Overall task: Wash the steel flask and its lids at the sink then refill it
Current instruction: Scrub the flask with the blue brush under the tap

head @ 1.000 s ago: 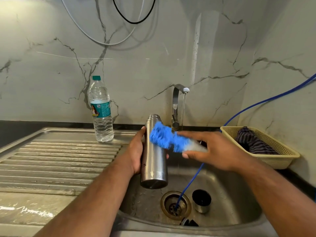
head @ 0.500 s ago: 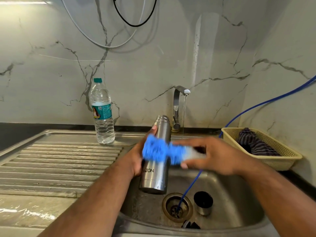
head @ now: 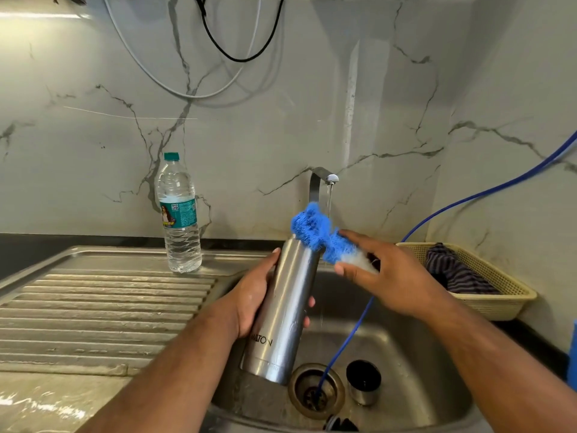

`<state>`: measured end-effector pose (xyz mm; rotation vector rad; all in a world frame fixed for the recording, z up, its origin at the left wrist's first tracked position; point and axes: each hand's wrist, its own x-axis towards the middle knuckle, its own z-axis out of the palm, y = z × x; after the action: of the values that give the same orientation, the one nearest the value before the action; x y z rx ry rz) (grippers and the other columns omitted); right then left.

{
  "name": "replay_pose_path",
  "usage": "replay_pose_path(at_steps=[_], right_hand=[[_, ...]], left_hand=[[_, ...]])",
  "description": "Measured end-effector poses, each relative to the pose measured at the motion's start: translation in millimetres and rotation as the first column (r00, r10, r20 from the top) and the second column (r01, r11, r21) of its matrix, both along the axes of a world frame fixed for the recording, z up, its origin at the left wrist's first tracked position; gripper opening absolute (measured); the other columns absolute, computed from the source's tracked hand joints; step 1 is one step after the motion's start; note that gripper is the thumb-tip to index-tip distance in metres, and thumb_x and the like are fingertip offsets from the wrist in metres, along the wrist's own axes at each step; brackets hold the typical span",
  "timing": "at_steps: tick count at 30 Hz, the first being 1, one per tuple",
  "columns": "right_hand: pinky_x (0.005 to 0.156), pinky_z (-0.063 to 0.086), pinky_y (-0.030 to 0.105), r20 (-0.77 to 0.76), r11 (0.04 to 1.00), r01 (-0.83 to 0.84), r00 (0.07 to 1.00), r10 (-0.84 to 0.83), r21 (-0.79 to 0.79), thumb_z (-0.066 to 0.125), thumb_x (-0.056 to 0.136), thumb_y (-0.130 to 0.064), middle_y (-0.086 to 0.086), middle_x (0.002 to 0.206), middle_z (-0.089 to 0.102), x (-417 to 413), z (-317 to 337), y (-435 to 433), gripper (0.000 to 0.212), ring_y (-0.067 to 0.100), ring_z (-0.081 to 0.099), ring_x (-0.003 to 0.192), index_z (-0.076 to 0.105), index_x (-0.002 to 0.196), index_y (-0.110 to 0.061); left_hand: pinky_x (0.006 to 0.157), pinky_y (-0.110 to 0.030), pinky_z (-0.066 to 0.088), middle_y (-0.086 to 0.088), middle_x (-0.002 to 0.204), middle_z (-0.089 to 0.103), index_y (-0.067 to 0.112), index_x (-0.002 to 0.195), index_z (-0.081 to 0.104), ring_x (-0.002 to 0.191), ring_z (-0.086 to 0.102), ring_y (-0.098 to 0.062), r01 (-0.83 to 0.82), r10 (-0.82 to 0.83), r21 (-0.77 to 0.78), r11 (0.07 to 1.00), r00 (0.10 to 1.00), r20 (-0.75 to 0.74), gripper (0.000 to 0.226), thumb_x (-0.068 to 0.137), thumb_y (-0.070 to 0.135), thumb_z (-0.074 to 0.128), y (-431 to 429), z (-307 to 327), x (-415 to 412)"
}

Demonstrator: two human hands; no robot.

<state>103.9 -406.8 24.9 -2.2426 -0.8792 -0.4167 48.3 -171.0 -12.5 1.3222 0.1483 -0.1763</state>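
- Marble-veined wall tiles back a steel sink (head: 437, 364), where a thin stream runs from the tap (head: 323, 179).
- My left hand (head: 259, 295) is wrapped around the middle of the steel flask (head: 282, 310), holding it tilted over the basin, base down near the drain (head: 315, 390).
- My right hand (head: 387, 276) grips a blue scrubber (head: 315, 234) and presses it against the flask's top end, which the scrubber hides.
- By my reckoning I am mid-scrub on the flask's outside, the washing step, with rinsing and refilling not yet done.
- Next I should work the scrubber down the body, turning the flask in my left hand, then bring it under the stream.
- Wet steel may slip, so I want a firm hold.
- One steel lid (head: 363, 381) sits in the basin beside the drain, unwashed as far as I can tell.
- A blue hose (head: 346, 337) runs down into the drain.
- Further out, a plastic water bottle (head: 180, 214) stands at the drainboard (head: 93, 307), and a basket (head: 487, 303) with cloth sits to the right.
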Motion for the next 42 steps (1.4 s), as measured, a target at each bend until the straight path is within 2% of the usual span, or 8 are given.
replay_pose_path(at_steps=[5,11,18,24,30,36,39,42], right_hand=[[0.094,0.055,0.027,-0.337,0.838,-0.432,0.885,0.322,-0.333,0.081,0.084,-0.049,-0.024,0.118,0.069,-7.3,5.6,-8.7,0.06,-0.001,0.066,0.106,0.055,0.137,-0.058],[0.091,0.044,0.003,-0.015,0.992,-0.027,0.999,0.029,0.12,0.076,0.084,-0.053,-0.033,0.122,0.064,5.0,5.0,-6.6,0.057,-0.02,0.059,0.102,0.057,0.138,-0.051],[0.084,0.05,0.012,-0.188,0.924,-0.328,0.938,0.292,-0.199,0.077,0.079,-0.058,-0.03,0.114,0.069,-8.2,9.6,-6.1,0.06,-0.009,0.064,0.102,0.058,0.136,-0.055],[0.087,0.042,-0.002,0.012,0.99,-0.026,1.0,0.025,0.141,0.078,0.085,-0.049,-0.036,0.119,0.062,-1.6,7.5,-4.8,0.057,-0.026,0.055,0.104,0.058,0.138,-0.05],[0.094,0.055,0.029,-0.233,0.844,-0.383,0.921,0.313,-0.377,0.079,0.083,-0.054,-0.022,0.119,0.069,-15.8,9.2,-2.2,0.059,-0.001,0.065,0.106,0.052,0.135,-0.064],[0.092,0.048,0.011,0.062,0.997,-0.009,0.998,0.005,0.073,0.076,0.082,-0.058,-0.032,0.123,0.064,-2.4,5.0,-1.7,0.06,-0.015,0.061,0.104,0.055,0.138,-0.056],[0.08,0.048,0.011,-0.122,0.965,-0.223,0.971,0.207,-0.139,0.079,0.083,-0.054,-0.027,0.114,0.068,-8.3,5.9,-2.0,0.059,-0.013,0.062,0.095,0.052,0.133,-0.064],[0.092,0.054,0.024,-0.362,0.781,-0.483,0.864,0.35,-0.395,0.079,0.086,-0.047,-0.025,0.121,0.067,-17.4,7.6,-1.0,0.059,-0.002,0.064,0.107,0.053,0.139,-0.058]], left_hand=[[0.082,-0.042,0.06,-0.023,0.107,0.074,0.014,0.127,0.065,0.091,0.072,-0.034,-0.11,0.107,0.056,0.992,0.993,0.048,0.058,0.096,0.06,0.051,3.1,-3.4,1.3],[0.065,-0.04,0.059,-0.032,0.102,0.068,0.007,0.119,0.065,0.074,0.07,-0.039,0.033,-0.033,0.028,0.999,0.999,-0.002,0.072,0.093,0.071,0.045,-1.1,0.9,-0.2],[0.061,-0.039,0.061,-0.027,0.096,0.073,0.0,0.111,0.071,0.068,0.07,-0.034,0.001,-0.002,0.009,1.0,0.998,0.064,0.063,0.094,0.058,0.053,5.7,-5.7,3.3],[0.067,-0.039,0.06,-0.03,0.102,0.069,0.009,0.114,0.068,0.074,0.07,-0.038,0.048,-0.049,0.022,0.999,0.998,0.041,0.07,0.094,0.071,0.043,1.6,-2.3,3.9],[0.081,-0.04,0.058,-0.022,0.107,0.075,0.009,0.121,0.068,0.089,0.075,-0.031,-0.042,0.041,0.06,0.997,0.999,0.026,0.075,0.08,0.071,0.063,11.6,-7.8,5.8],[0.089,-0.046,0.058,-0.028,0.115,0.071,0.008,0.118,0.073,0.092,0.071,-0.036,-0.027,0.027,0.005,1.0,0.999,0.026,0.076,0.085,0.075,0.059,9.7,-7.9,9.7],[0.086,-0.044,0.056,-0.023,0.11,0.073,0.006,0.118,0.071,0.088,0.072,-0.031,-0.067,0.067,-0.016,0.998,0.997,0.04,0.078,0.076,0.072,0.071,14.8,-11.0,12.7],[0.082,-0.044,0.057,-0.024,0.11,0.072,0.008,0.131,0.063,0.093,0.072,-0.034,-0.105,0.11,-0.066,0.992,0.992,0.064,0.083,0.08,0.074,0.061,19.1,-11.8,15.5]])
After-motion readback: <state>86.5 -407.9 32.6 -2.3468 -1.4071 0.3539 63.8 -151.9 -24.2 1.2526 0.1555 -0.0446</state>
